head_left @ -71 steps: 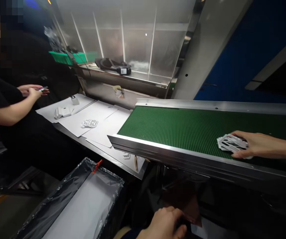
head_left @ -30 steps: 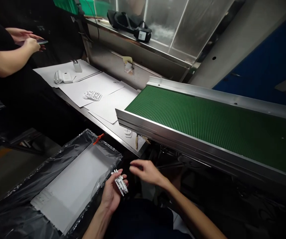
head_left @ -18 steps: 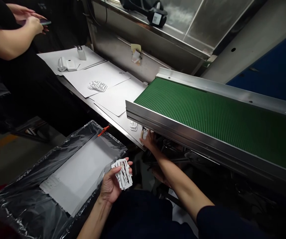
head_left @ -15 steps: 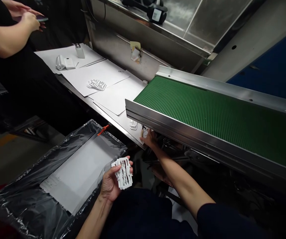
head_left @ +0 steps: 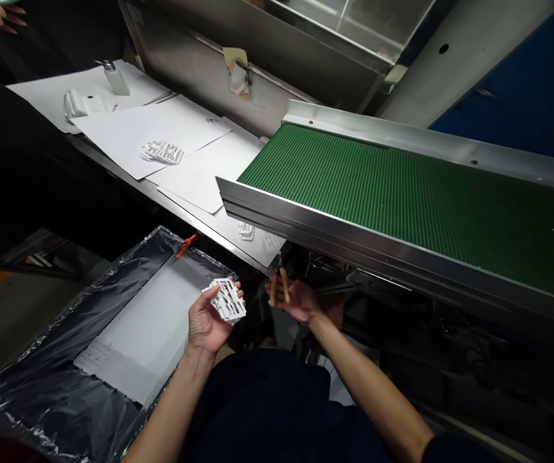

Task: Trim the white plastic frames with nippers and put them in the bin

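Beside the green conveyor belt (head_left: 378, 193), white frames (head_left: 229, 301) are clasped in the left hand (head_left: 208, 326); pliers (head_left: 285, 287) are loosely held in the right hand (head_left: 302, 301), apparently being readied; a firmer grip seems needed.

Overlapping white sheets (head_left: 132, 128) on a metal bench (head_left: 184, 211)

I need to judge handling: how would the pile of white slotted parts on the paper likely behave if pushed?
The pile would probably slide apart, since its pieces overlap unevenly. Each piece is probably light, looking thin and open-slotted. They may be stiff: similar parts in the left hand show no sag.
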A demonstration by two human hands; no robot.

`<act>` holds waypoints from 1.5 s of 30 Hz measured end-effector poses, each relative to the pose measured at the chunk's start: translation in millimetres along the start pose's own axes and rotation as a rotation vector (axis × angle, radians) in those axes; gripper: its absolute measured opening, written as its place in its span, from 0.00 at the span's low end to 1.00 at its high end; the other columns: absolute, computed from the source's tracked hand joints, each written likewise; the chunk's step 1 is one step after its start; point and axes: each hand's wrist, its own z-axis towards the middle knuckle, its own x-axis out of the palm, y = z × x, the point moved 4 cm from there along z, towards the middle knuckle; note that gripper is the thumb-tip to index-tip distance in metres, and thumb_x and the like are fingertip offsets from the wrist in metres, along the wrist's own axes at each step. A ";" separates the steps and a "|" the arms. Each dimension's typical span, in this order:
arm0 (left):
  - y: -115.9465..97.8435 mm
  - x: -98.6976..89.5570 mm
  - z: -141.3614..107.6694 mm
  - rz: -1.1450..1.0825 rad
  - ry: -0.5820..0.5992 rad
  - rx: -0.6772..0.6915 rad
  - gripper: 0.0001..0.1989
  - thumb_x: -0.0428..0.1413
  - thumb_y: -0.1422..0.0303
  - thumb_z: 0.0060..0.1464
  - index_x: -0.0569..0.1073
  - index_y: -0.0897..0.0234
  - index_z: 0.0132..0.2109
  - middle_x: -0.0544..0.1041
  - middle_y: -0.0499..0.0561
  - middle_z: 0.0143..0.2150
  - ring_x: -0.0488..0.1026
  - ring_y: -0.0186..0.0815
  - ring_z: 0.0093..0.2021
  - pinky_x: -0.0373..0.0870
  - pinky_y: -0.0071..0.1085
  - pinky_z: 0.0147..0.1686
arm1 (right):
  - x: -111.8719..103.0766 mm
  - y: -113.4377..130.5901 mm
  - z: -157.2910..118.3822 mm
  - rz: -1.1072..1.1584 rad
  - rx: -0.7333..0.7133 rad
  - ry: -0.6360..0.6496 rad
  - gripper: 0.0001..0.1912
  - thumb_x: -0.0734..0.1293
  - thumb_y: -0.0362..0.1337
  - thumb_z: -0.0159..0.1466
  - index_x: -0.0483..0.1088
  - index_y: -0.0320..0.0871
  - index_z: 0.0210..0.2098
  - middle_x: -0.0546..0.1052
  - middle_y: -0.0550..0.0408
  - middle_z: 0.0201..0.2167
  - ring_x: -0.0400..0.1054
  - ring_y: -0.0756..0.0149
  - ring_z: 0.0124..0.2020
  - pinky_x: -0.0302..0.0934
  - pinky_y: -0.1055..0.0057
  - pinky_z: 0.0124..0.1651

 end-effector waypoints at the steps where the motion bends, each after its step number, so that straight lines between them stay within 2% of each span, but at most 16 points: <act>1: 1.3 2.5 3.0 -0.003 -0.020 -0.009 0.13 0.53 0.71 0.48 0.72 0.71 0.42 0.76 0.59 0.37 0.74 0.42 0.33 0.74 0.37 0.32 | 3.6 -7.0 -15.4 0.072 -0.004 0.026 0.26 0.49 0.37 0.57 0.65 0.38 0.49 0.73 0.44 0.43 0.66 0.56 0.45 0.63 0.61 0.40; 4: 7.9 10.7 11.9 -0.025 -0.064 -0.038 0.09 0.53 0.71 0.49 0.72 0.71 0.39 0.76 0.58 0.35 0.74 0.41 0.33 0.73 0.35 0.31 | 13.8 -22.7 -50.8 0.240 -0.022 0.035 0.27 0.48 0.38 0.52 0.66 0.36 0.46 0.72 0.42 0.39 0.66 0.56 0.41 0.63 0.60 0.39; 7: 17.4 20.1 18.8 -0.020 -0.082 -0.058 0.06 0.53 0.71 0.50 0.71 0.70 0.36 0.76 0.56 0.34 0.74 0.39 0.34 0.73 0.33 0.32 | 21.8 -26.3 -69.7 0.476 -0.044 0.029 0.27 0.50 0.39 0.49 0.66 0.38 0.43 0.69 0.46 0.33 0.64 0.60 0.35 0.62 0.64 0.35; 10: 28.0 30.7 20.7 -0.001 -0.079 -0.085 0.05 0.53 0.73 0.50 0.71 0.69 0.35 0.76 0.56 0.34 0.74 0.39 0.34 0.73 0.33 0.34 | 25.5 -17.0 -78.8 0.699 -0.081 0.070 0.26 0.52 0.40 0.49 0.68 0.38 0.42 0.66 0.48 0.30 0.60 0.62 0.32 0.60 0.67 0.31; 13: 37.0 40.8 17.8 0.031 -0.061 -0.120 0.07 0.52 0.73 0.50 0.72 0.70 0.37 0.76 0.57 0.37 0.74 0.40 0.36 0.73 0.34 0.35 | 23.6 -0.8 -85.1 0.759 -0.155 0.105 0.25 0.53 0.40 0.51 0.68 0.37 0.44 0.65 0.49 0.30 0.59 0.63 0.30 0.59 0.70 0.27; 16: 42.2 48.6 14.3 0.074 0.010 -0.140 0.13 0.51 0.73 0.49 0.71 0.70 0.43 0.76 0.60 0.42 0.74 0.41 0.40 0.73 0.35 0.37 | 19.3 13.4 -92.9 0.805 -0.212 0.139 0.24 0.55 0.39 0.51 0.67 0.36 0.45 0.66 0.48 0.32 0.60 0.64 0.30 0.58 0.71 0.26; 20: 43.9 52.6 13.0 0.108 0.147 -0.139 0.20 0.52 0.72 0.46 0.70 0.69 0.48 0.76 0.60 0.43 0.74 0.42 0.41 0.73 0.37 0.40 | 14.3 21.4 -106.8 0.939 -0.232 0.254 0.31 0.57 0.41 0.48 0.63 0.32 0.50 0.68 0.44 0.36 0.63 0.60 0.34 0.62 0.60 0.36; 23: 45.1 54.4 12.8 0.128 0.236 -0.150 0.23 0.54 0.72 0.42 0.69 0.66 0.50 0.77 0.58 0.44 0.74 0.43 0.41 0.74 0.38 0.39 | 10.1 20.9 -117.8 0.999 -0.240 0.335 0.37 0.62 0.41 0.45 0.60 0.32 0.53 0.68 0.43 0.40 0.64 0.57 0.39 0.60 0.53 0.44; 28: 49.0 60.5 11.0 0.156 0.291 -0.158 0.24 0.55 0.74 0.40 0.70 0.64 0.49 0.77 0.58 0.43 0.75 0.45 0.40 0.75 0.40 0.37 | 2.4 17.9 -132.1 0.972 -0.260 0.377 0.39 0.67 0.41 0.44 0.60 0.36 0.55 0.67 0.43 0.44 0.62 0.51 0.46 0.56 0.47 0.48; 31: 51.3 64.1 10.4 0.166 0.301 -0.162 0.24 0.56 0.75 0.39 0.71 0.63 0.48 0.78 0.56 0.43 0.75 0.45 0.40 0.75 0.40 0.36 | -4.5 16.5 -136.1 0.960 -0.282 0.302 0.36 0.64 0.36 0.42 0.62 0.36 0.53 0.68 0.44 0.41 0.64 0.53 0.43 0.58 0.50 0.46; 34: 53.7 66.7 10.7 0.178 0.317 -0.165 0.23 0.56 0.75 0.39 0.72 0.62 0.47 0.77 0.56 0.43 0.75 0.46 0.41 0.75 0.41 0.37 | -12.7 10.4 -135.4 0.941 -0.253 0.098 0.26 0.60 0.32 0.42 0.68 0.33 0.42 0.68 0.48 0.32 0.64 0.62 0.34 0.60 0.58 0.42; 36: 55.4 68.0 10.9 0.188 0.329 -0.165 0.22 0.57 0.75 0.38 0.72 0.63 0.46 0.77 0.55 0.43 0.75 0.45 0.41 0.75 0.40 0.38 | -15.4 5.8 -134.0 0.897 -0.228 -0.026 0.16 0.58 0.31 0.46 0.68 0.35 0.34 0.65 0.53 0.25 0.61 0.69 0.26 0.59 0.66 0.34; 39: 57.9 69.5 10.5 0.196 0.353 -0.169 0.23 0.57 0.75 0.38 0.72 0.63 0.46 0.77 0.54 0.43 0.74 0.45 0.41 0.75 0.38 0.39 | -12.3 3.0 -131.6 0.769 -0.229 -0.120 0.05 0.58 0.33 0.55 0.63 0.38 0.29 0.60 0.59 0.20 0.53 0.75 0.19 0.52 0.72 0.26; 41: 59.5 69.7 9.8 0.196 0.371 -0.177 0.24 0.57 0.75 0.38 0.72 0.62 0.47 0.77 0.54 0.43 0.74 0.44 0.42 0.74 0.38 0.39 | -9.2 5.1 -130.0 0.602 -0.269 -0.193 0.08 0.61 0.36 0.60 0.60 0.40 0.26 0.59 0.61 0.19 0.53 0.75 0.18 0.51 0.73 0.25; 45: 62.2 67.8 8.0 0.195 0.385 -0.191 0.25 0.57 0.75 0.39 0.71 0.62 0.49 0.77 0.54 0.43 0.74 0.44 0.42 0.73 0.37 0.41 | -0.8 16.4 -125.0 0.344 -0.345 -0.249 0.11 0.66 0.39 0.59 0.60 0.41 0.29 0.65 0.59 0.22 0.58 0.73 0.23 0.53 0.72 0.27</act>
